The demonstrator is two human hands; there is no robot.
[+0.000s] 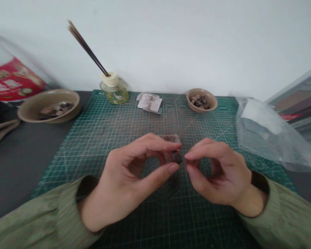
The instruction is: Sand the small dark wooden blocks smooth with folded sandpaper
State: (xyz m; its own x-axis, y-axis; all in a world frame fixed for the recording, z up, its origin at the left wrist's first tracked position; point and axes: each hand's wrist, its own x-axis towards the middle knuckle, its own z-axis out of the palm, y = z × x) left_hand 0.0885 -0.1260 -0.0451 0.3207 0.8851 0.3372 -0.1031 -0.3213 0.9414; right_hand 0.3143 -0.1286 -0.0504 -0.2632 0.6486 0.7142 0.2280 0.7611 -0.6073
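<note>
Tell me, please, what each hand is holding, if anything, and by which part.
The left hand pinches a small dark piece by opposite sides; whether the right hand holds anything cannot be told.

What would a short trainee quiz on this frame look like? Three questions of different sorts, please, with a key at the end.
1. Open question: Which hand holds the small dark piece, and with what part of it?

2. True or false: In the picture, the reed bottle stands to the left of the pale packets.

3. Fill in the missing word: The small bowl of brownish pieces rests on the green, grid-lined ____.

Key:
1. The left hand, between thumb and fingers near their tips.
2. True.
3. Mat.
</note>
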